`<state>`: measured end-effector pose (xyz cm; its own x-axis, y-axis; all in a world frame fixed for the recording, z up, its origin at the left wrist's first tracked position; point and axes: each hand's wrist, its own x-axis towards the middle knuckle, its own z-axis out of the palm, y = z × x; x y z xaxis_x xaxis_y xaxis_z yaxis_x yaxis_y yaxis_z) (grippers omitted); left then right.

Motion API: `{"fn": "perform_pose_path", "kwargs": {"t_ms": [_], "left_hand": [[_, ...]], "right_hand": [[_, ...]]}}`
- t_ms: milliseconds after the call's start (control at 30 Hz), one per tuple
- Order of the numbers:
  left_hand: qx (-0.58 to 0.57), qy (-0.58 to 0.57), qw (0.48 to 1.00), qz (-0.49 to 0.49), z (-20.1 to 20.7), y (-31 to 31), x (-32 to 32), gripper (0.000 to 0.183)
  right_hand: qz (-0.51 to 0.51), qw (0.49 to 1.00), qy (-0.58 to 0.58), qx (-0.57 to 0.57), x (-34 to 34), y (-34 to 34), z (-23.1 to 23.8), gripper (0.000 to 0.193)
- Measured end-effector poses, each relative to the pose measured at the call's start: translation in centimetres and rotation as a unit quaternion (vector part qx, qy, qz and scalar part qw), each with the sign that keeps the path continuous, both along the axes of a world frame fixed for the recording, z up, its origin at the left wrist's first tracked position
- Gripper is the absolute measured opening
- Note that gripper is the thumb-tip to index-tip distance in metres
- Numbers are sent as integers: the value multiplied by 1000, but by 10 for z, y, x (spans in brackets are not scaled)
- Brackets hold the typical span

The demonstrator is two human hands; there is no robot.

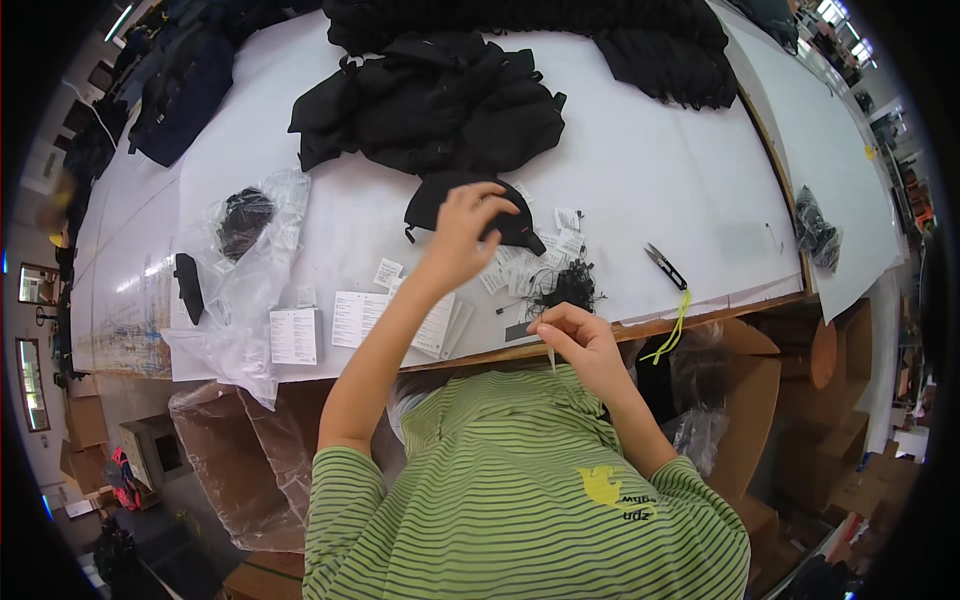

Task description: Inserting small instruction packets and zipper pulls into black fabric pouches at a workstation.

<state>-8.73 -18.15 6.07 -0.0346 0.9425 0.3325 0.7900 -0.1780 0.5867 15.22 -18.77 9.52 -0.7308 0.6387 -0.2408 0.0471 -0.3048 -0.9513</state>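
My left hand [466,235] reaches over a black cloth item [432,200] with a rounded edge and a small red mark. Its fingers are spread and curved, and whether they touch the cloth cannot be told. Closer to the table's front edge, my right hand [588,352] pinches a thin white strip [552,358] between thumb and fingers. A dark flat strip [518,331] lies beside those fingertips. Behind them sit a tangle of black strings [565,287] and several white printed tags [570,242]. Stacks of white printed cards [294,337] stand along the front edge.
A pile of black cloth items [430,105] lies beyond my left hand, with more black goods [670,60] at the back. Thread snips [667,268] with a yellow cord rest to the right. Clear plastic bags [240,290] lie on the left. Cardboard boxes [745,400] stand below the table.
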Motion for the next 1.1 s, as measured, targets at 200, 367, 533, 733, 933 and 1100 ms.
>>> {"fn": "perform_pose_path", "kwargs": {"t_ms": [200, 367, 533, 733, 933, 1100], "left_hand": [[77, 132, 988, 39, -38, 10, 43, 32], [88, 72, 991, 64, -27, 4, 54, 23], [114, -82, 976, 167, 3, -51, 77, 28], [53, -214, 950, 223, 7, -91, 92, 21], [37, -341, 911, 230, 10, -104, 90, 20], [32, -325, 919, 220, 11, -115, 85, 22]], "right_hand": [[5, 1000, -13, 22, 3, -3, 9, 11], [-63, 997, 1, 51, 10, 5, 7, 11], [-96, 989, -34, 108, 5, 12, -6, 13], [-45, 942, -114, 311, -20, 7, 1, 9], [-15, 887, -98, 451, -27, -2, 7, 7], [26, 864, -103, 492, -28, -1, 4, 7]]}}
